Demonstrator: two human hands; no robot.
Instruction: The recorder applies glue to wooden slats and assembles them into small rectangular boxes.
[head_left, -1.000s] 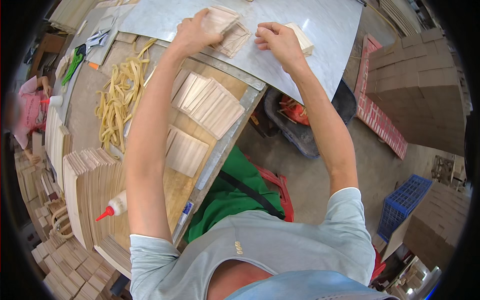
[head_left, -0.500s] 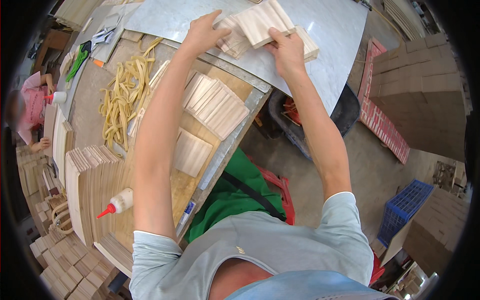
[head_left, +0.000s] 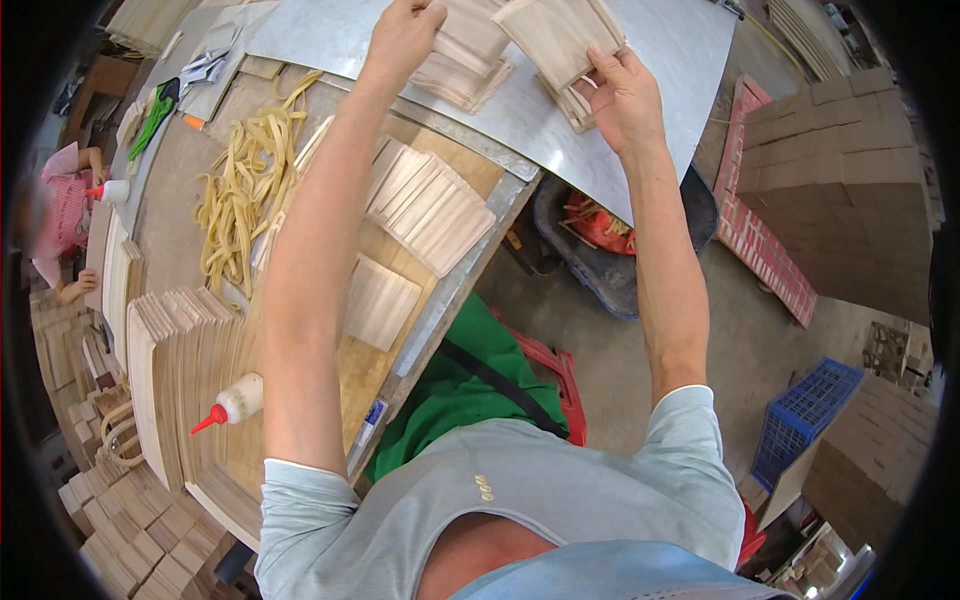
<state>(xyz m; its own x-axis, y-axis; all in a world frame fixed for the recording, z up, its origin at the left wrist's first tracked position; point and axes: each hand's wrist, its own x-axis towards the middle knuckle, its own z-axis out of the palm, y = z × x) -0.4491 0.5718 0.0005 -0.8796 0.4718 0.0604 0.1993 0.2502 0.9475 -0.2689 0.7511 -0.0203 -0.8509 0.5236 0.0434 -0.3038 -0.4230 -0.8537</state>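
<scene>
My right hand [head_left: 628, 98] grips the near right edge of a thin, pale wooden panel [head_left: 553, 42], raised and tilted over the grey metal sheet [head_left: 660, 50]. Another wooden piece [head_left: 572, 108] shows partly under it. At the top of the view my left hand [head_left: 402, 42] has its fingers curled closed at the left edge of a second wooden panel [head_left: 470, 32]. Beneath that one, a further wooden panel [head_left: 455, 85] lies on the metal sheet. The far edges of the upper panels run out of the picture.
On the bench lie a row of wooden panels [head_left: 432, 205], a single panel [head_left: 382, 300], yellow bands [head_left: 245, 190] and a red-tipped glue bottle [head_left: 240, 398]. Upright boards [head_left: 185, 370] stand left. A person [head_left: 65, 215] works at far left. A black tub [head_left: 590, 265] sits below right.
My right hand has moved right with its panel, away from the left one. The left hand has gone up, its spread fingers now closed at a panel's edge.
</scene>
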